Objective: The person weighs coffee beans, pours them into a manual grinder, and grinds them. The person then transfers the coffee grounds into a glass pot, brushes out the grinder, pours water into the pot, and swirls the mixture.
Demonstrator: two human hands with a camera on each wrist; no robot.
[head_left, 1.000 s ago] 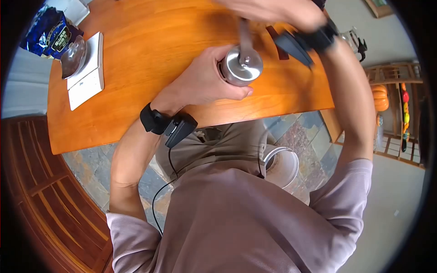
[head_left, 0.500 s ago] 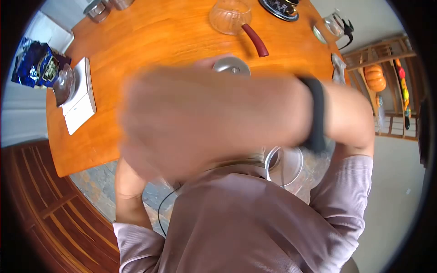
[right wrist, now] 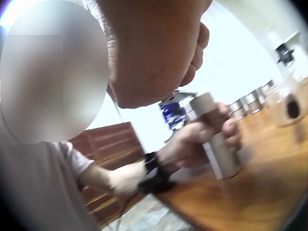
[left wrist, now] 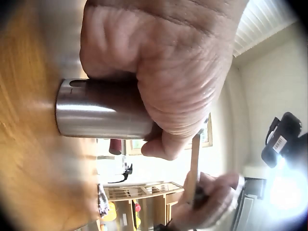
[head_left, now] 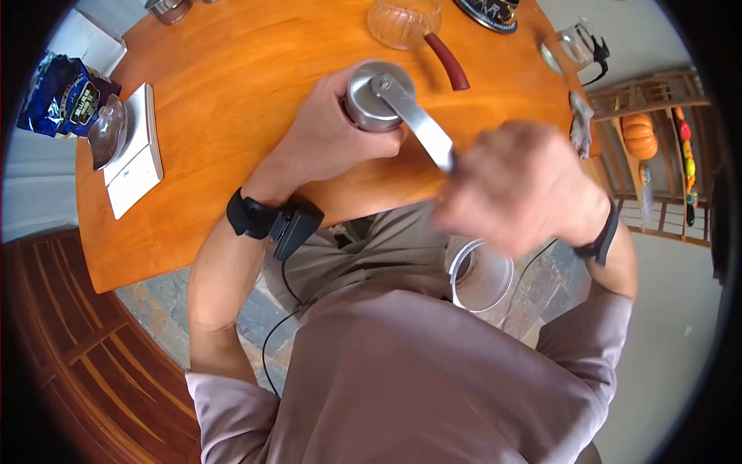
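A steel hand coffee grinder (head_left: 372, 108) stands near the table's front edge, wrapped in my left hand (head_left: 317, 135). The left wrist view shows its shiny cylindrical body (left wrist: 96, 113), base right at the wood, with the palm and thumb around the upper part. From the lid, a flat metal crank (head_left: 423, 131) points toward the right and my body. Blurred by motion, my right hand (head_left: 522, 185) grips the crank's outer end; its knob is hidden in the fingers. The right wrist view shows a brown textured band (right wrist: 215, 121) under the left fingers.
Beyond the grinder is a ribbed glass pot (head_left: 402, 27) with a red handle (head_left: 448, 62). A glass jug (head_left: 570, 50) stands back right. On the left are a blue bag (head_left: 58, 97) and a white scale (head_left: 137, 174) carrying a brownish clear dish (head_left: 108, 135). A bucket (head_left: 485, 298) sits below.
My right hand has swept from the far side, across my left forearm, round to the right. The crank has turned with it, from pointing away to pointing right and toward me. My left hand keeps its hold.
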